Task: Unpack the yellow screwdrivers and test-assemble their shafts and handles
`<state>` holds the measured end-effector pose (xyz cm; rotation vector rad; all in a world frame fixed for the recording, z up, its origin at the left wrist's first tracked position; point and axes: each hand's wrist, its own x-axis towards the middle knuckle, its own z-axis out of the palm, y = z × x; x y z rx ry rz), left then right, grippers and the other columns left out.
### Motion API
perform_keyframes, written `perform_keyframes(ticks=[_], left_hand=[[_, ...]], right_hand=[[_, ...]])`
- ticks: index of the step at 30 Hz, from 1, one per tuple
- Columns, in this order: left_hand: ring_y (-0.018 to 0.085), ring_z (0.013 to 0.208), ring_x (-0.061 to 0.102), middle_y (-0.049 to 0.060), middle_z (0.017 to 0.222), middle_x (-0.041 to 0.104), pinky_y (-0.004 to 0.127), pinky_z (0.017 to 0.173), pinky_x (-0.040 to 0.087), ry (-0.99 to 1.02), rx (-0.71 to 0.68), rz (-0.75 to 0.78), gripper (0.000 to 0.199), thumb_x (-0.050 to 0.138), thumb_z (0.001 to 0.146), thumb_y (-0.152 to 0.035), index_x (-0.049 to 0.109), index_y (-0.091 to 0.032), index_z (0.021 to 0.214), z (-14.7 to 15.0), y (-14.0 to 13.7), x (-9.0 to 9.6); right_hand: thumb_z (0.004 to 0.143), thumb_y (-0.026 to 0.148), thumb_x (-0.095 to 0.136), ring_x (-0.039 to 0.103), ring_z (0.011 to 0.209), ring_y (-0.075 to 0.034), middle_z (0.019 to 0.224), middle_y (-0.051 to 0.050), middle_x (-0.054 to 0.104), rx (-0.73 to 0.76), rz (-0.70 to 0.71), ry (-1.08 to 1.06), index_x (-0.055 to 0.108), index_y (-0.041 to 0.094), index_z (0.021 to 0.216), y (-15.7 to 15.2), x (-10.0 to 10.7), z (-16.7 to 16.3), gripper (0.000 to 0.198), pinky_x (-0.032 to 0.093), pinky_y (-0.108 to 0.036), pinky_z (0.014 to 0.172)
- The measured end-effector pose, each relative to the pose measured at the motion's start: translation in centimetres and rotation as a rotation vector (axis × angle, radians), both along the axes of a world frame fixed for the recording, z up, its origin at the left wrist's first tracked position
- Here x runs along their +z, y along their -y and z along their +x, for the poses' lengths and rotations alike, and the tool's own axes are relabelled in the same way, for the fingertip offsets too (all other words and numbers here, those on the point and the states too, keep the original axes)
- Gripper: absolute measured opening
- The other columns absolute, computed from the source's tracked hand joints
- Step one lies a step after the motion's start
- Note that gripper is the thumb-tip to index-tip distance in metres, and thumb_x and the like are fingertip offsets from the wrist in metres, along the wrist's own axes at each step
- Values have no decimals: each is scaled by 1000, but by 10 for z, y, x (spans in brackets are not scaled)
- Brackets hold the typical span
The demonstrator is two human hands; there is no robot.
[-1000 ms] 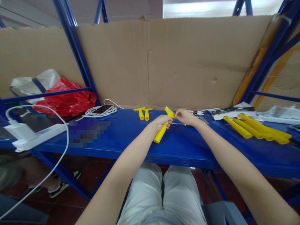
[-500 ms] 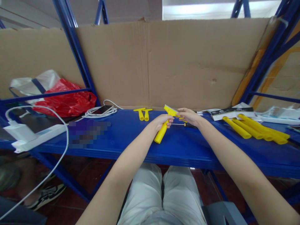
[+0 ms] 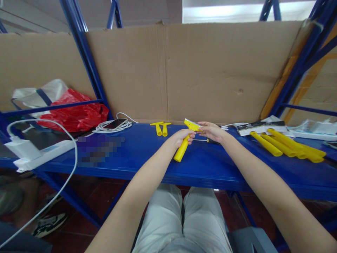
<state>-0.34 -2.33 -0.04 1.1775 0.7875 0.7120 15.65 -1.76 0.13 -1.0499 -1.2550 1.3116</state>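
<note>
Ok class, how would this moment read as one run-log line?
left hand: grips yellow scraper | right hand: touches scraper head | screwdriver: on blue table

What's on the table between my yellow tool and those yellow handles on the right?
In the head view, a screwdriver-like tool lies there, near your right hand; your right forearm hides part of the stretch.

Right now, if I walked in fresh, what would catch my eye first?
Most likely the bright yellow tool near the middle of the blue table, held in the left grip, with the right grip at its head. Next might come the shiny red bag on the left, then the cluster of yellow handles on the right.
</note>
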Motion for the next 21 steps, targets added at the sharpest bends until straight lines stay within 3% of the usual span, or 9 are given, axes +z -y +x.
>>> perform_keyframes(ticks=[21], left_hand=[[2, 29, 28, -11, 42, 35, 14, 34, 23, 1, 49, 7, 19, 40, 86, -2, 43, -18, 76, 2, 7, 7]], right_hand=[[70, 0, 54, 58, 59, -9, 75, 2, 63, -70, -22, -30, 49, 21, 99, -2, 0, -7, 36, 42, -22, 58]])
